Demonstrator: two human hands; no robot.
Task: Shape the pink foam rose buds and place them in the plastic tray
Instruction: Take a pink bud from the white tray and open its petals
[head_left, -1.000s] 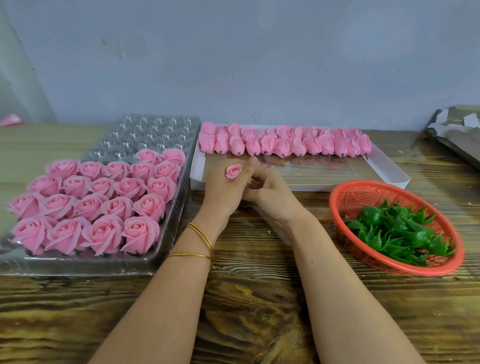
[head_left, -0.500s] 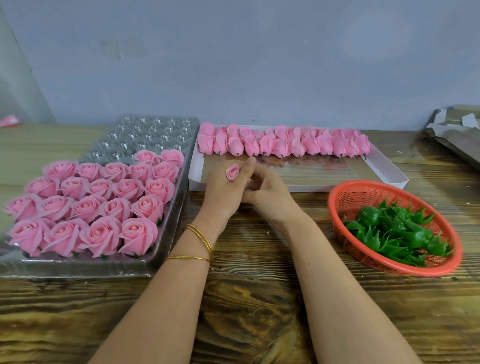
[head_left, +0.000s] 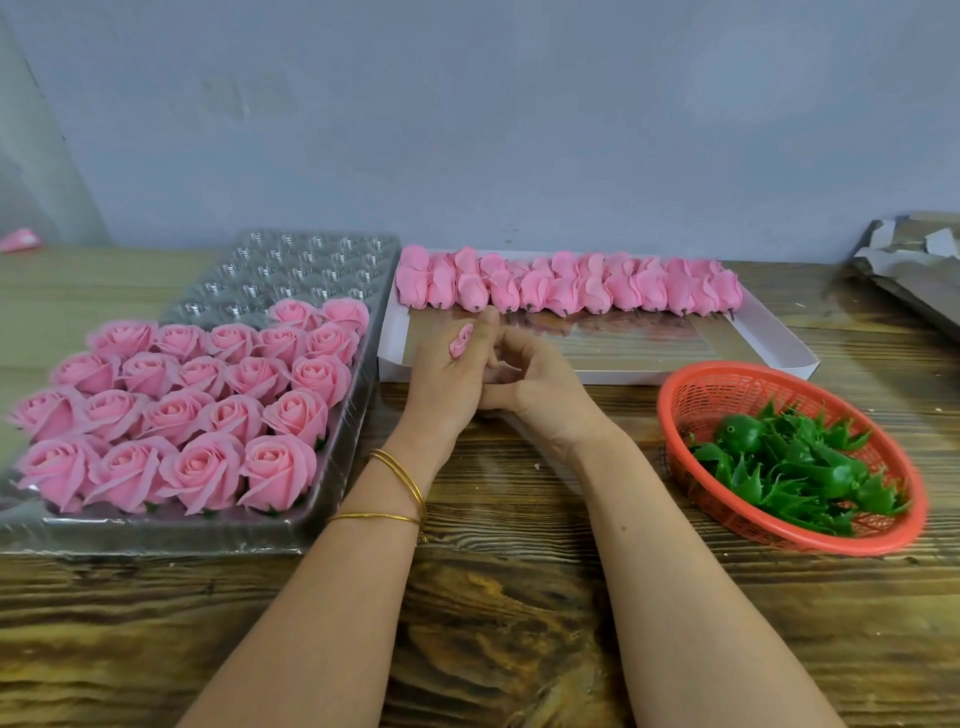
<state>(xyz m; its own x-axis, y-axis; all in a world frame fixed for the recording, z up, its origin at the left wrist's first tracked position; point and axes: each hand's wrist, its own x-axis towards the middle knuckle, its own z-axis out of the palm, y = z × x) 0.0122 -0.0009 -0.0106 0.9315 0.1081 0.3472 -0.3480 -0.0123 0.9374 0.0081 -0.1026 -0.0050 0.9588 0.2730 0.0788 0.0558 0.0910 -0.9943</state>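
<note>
At the middle of the brown wooden desk (head_left: 519, 597) the two hands meet. The left hand (head_left: 441, 389) has its fingers curled and grips a small pink foam rose bud (head_left: 461, 340), which pokes up beside the thumb at the hand's twelve o'clock edge. The right hand (head_left: 545, 395) is curled too, with its fingertips tucked against the left hand; whether it has hold of the bud's hidden lower part cannot be told. Thin gold bangles (head_left: 400, 478) ring the left wrist.

At nine o'clock from the hands lies the clear plastic cell tray (head_left: 311, 270), its near rows filled with opened pink foam roses (head_left: 202, 410) and its far cells bare. At one o'clock a shallow white cardboard box (head_left: 769, 332) carries a row of closed pink foam buds (head_left: 566, 286) along its far side. At four o'clock stands a round orange plastic basket (head_left: 675, 410) of green plastic calyxes (head_left: 789, 462).
</note>
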